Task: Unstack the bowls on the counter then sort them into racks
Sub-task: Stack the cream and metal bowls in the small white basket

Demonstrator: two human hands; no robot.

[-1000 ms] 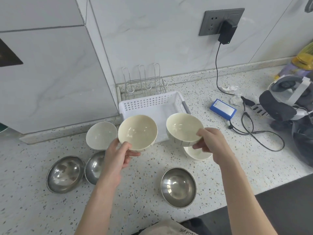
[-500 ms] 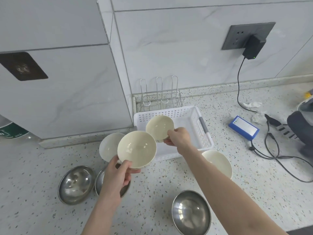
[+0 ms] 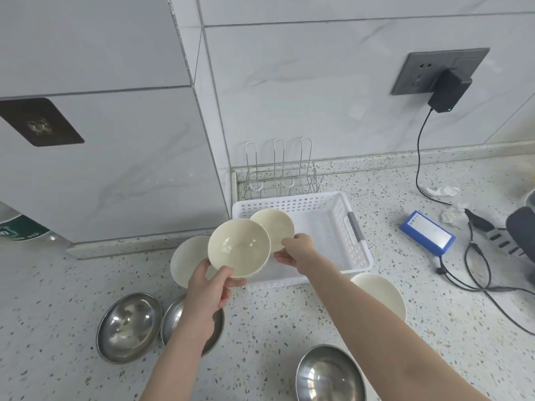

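Fingers [image 3: 285, 260] half-hidden under bowl [image 3: 272, 231], basket [image 3: 351, 257] behind

Both bare forearms reach forward from the bottom edge. The left hand [image 3: 207, 287] is raised, its thumb hooked over the near rim of a cream bowl [image 3: 238, 247] with the fingers curled beneath. The right hand [image 3: 296, 250] stretches farther ahead and inward, pinching the near edge of a second cream bowl [image 3: 272, 228], wrist straight.
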